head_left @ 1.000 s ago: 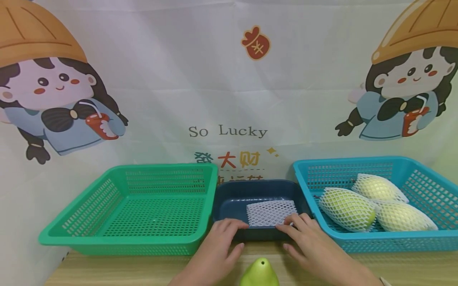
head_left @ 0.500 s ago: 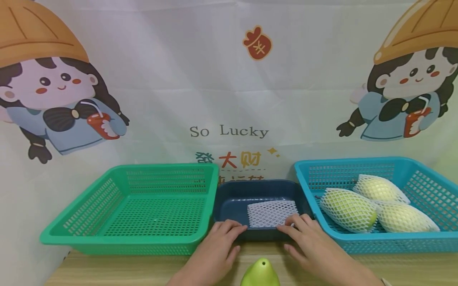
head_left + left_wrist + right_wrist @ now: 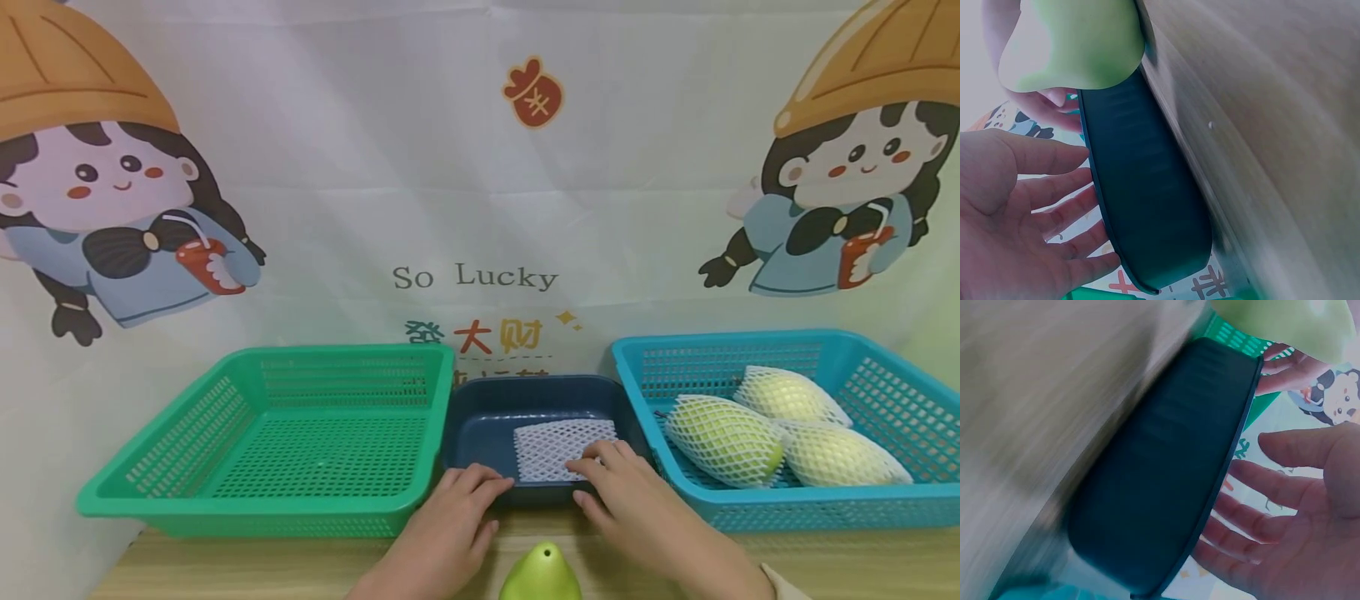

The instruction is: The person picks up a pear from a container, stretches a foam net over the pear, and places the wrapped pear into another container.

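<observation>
A dark blue tray point(image 3: 480, 437) stands between two baskets, with a flat white foam net point(image 3: 551, 450) lying in its right part. The left hand point(image 3: 450, 529) rests its fingertips on the tray's front rim near the left corner, thumb apart. Over the right part of that rim reaches the right hand point(image 3: 637, 508), its fingers loosely bent beside the net's front edge; from the right wrist view point(image 3: 1297, 512) they look extended. Whether they touch the net, I cannot tell. A green pear-shaped fruit point(image 3: 542, 575) stands on the table between the wrists, partly cut off by the frame.
The green basket point(image 3: 262, 505) at left shows nothing inside. In the blue basket point(image 3: 825, 500) at right lie a greener fruit in a foam net point(image 3: 723, 442) and two paler netted ones point(image 3: 847, 454). A printed cloth point(image 3: 480, 192) hangs behind. The table point(image 3: 262, 567) is wooden.
The right hand has shifted a little left and further over the tray's rim toward the foam net. The left hand stays at the rim. The view has shifted slightly.
</observation>
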Demonstrator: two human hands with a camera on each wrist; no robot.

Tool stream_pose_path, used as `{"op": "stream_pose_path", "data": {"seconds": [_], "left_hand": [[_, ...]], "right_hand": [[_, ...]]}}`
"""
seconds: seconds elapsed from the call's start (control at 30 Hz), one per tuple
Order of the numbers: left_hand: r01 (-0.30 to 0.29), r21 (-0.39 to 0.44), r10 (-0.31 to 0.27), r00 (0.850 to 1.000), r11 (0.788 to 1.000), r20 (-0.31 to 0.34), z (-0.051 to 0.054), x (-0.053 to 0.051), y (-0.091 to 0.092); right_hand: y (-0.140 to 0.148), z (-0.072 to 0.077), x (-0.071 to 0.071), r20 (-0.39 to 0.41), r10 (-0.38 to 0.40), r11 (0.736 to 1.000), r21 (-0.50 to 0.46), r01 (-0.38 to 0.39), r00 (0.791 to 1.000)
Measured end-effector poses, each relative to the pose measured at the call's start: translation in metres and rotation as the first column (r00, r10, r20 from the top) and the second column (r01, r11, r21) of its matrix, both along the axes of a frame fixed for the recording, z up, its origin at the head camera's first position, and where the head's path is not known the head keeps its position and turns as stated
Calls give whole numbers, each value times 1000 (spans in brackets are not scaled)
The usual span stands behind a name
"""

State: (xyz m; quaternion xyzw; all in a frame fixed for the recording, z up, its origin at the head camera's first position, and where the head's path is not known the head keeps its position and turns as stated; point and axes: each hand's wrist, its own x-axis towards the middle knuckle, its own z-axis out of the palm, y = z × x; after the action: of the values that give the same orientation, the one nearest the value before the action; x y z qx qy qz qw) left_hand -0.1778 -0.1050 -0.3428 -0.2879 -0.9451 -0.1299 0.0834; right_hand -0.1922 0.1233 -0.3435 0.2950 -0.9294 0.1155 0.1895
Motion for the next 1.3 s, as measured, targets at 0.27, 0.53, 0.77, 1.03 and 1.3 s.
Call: {"op": "stream_pose_path", "data": {"seconds": [0.27,0.53,0.77,1.03,1.3], "left_hand": [[9,12,-9,1000,1000,-18,0,0,-1],[8,12,-8,1000,1000,-1,1,0,-1],[-5,-11,5,999,1000,38,3,1,0],[2,-21,0,997,1000,75,5,0,-1],[14,-32,-11,996,999,85,4,-1,-3]], "right_hand": [[-18,6,-12,229,-46,998,-37,56,972],[-21,8,-20,346,-104,989,-61,133,933],[-15,0,-29,392,-184,980,0,200,901],[-17,-5,-27,348,-240,969,29,246,906],[-19,-5,-27,342,-261,965,61,256,902]]}}
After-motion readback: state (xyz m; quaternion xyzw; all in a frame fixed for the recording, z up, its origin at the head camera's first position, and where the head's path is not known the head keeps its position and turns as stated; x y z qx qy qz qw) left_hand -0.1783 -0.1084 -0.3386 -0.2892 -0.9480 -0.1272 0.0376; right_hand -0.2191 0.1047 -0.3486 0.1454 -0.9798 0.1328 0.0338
